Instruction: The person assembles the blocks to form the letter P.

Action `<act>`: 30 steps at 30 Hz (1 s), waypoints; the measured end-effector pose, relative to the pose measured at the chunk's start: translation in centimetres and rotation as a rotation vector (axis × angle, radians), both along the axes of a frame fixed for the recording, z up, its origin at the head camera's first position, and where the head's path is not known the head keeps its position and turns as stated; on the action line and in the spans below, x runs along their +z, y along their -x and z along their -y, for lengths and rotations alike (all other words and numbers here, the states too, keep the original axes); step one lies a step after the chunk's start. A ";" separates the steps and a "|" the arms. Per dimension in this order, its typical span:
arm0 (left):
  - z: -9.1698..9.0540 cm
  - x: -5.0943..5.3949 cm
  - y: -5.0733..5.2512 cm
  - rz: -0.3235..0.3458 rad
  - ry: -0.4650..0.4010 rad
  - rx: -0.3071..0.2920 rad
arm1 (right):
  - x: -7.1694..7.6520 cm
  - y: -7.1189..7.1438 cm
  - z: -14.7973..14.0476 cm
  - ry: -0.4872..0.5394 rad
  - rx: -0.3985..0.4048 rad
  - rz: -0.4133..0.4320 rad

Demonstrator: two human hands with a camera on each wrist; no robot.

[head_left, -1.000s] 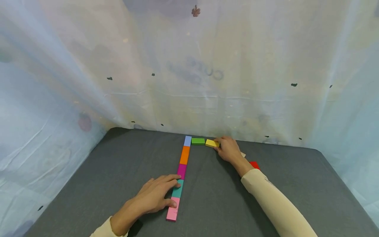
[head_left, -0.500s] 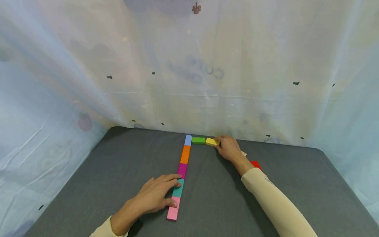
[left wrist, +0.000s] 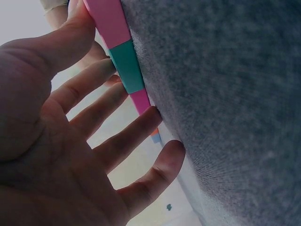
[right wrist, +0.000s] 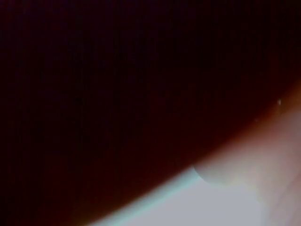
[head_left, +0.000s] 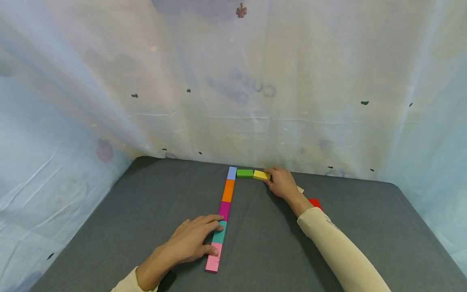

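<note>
A row of flat blocks runs away from me on the grey cloth: pink [head_left: 213,264], teal [head_left: 220,236], magenta [head_left: 224,210], orange [head_left: 228,190] and light blue [head_left: 231,173]. My left hand [head_left: 191,239] rests along its near part, thumb on the pink block, fingertips at the teal and magenta ones. In the left wrist view its fingers are spread and lightly bent. At the far end a green block [head_left: 245,173] adjoins the light blue one. My right hand [head_left: 282,183] pinches the right end of a yellow block [head_left: 260,175], slightly angled beside the green. The right wrist view is mostly dark.
Partly behind my right wrist are a pale block [head_left: 300,189] and a red block [head_left: 315,202]. Grey cloth [head_left: 146,202] covers the table. A patterned, translucent curtain [head_left: 292,81] hangs along the table's far edge, and another sheet hangs on the left.
Both hands and all the blocks keep their places. Only a slight shift of the head view shows.
</note>
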State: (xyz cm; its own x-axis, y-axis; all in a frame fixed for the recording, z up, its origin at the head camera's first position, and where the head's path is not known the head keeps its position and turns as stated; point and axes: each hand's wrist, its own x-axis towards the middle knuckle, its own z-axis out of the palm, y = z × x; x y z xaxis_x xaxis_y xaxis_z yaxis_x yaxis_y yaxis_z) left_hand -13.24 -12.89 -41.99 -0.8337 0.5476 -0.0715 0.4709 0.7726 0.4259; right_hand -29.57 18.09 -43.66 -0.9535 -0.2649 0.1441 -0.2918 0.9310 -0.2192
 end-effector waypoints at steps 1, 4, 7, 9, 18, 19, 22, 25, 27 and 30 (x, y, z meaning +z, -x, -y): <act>0.0 0.0 0.0 0.000 0.002 0.000 | 0.0 0.0 0.0 0.005 0.001 0.002; 0.0 0.0 0.0 0.004 0.007 0.002 | -0.1 0.0 -0.1 0.025 0.006 0.003; -0.1 0.0 0.0 0.006 0.002 0.005 | -0.1 0.0 -0.1 0.044 0.009 0.001; -0.1 0.0 0.0 0.008 0.002 0.006 | -0.1 -0.1 -0.1 0.047 0.005 0.004; 0.0 0.0 -0.1 -0.033 -0.027 -0.013 | 0.0 -0.3 -0.1 0.060 -0.017 0.020; 0.0 0.0 -0.1 -0.032 -0.028 -0.013 | 0.0 -0.4 -0.1 0.061 -0.016 0.020; 0.0 0.0 -0.1 -0.030 -0.028 -0.010 | 0.1 -0.4 -0.2 0.059 -0.015 0.021; 0.0 0.0 -0.1 -0.027 -0.024 -0.006 | 0.1 -0.5 -0.2 0.055 -0.012 0.025; 0.0 0.0 -0.1 -0.029 -0.020 -0.007 | 0.1 -0.4 -0.2 0.055 -0.012 0.028; 0.0 -0.1 -0.2 -0.033 -0.021 -0.011 | 0.0 -0.4 -0.2 0.053 -0.010 0.030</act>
State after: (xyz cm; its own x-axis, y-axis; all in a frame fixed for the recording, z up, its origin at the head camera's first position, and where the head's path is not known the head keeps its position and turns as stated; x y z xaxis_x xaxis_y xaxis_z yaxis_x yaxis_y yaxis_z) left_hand -13.08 -12.93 -42.05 -0.8296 0.5574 -0.0325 0.4929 0.7583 0.4266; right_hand -29.16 18.25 -43.62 -0.9602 -0.2477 0.1287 -0.2747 0.9208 -0.2770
